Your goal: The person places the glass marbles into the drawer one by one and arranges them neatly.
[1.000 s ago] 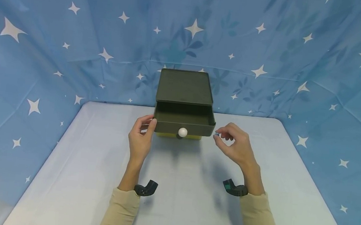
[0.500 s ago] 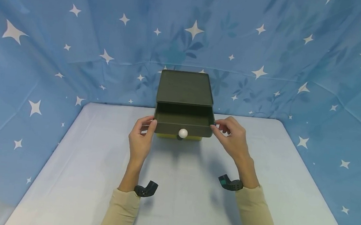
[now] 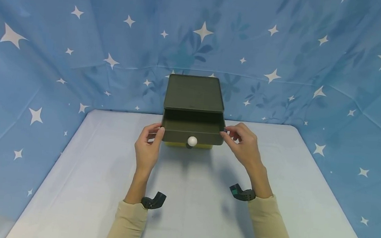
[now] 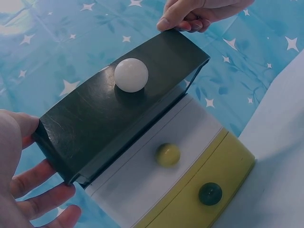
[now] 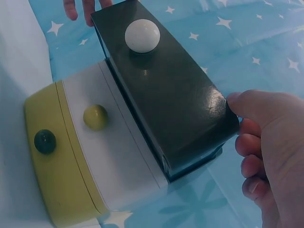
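A small chest of drawers stands at the back of the table, its dark green top point(image 3: 195, 92) facing up. Its dark green top drawer point(image 3: 192, 136), with a white knob point(image 3: 192, 141), is pulled out, and no contents show inside. My left hand point(image 3: 147, 149) grips the drawer's left front corner, thumb on the front and fingers along the side. At the right front corner, my right hand point(image 3: 245, 146) pinches the drawer between thumb and index finger, with the other fingers curled. A tiny dark blue spot shows at the right index fingertip; I cannot tell what it is.
Below the drawer are a white drawer point(image 4: 142, 175) with a yellow knob point(image 4: 168, 155) and a yellow drawer point(image 4: 232, 171) with a green knob point(image 4: 210, 194). A white cloth point(image 3: 180, 218) covers the table. Blue star-patterned fabric point(image 3: 116, 29) hangs behind and beside it.
My right hand has moved left and slightly forward from beside the drawer to its right front corner. A small light blue thing at its fingertips shows only earlier. The left hand stays put.
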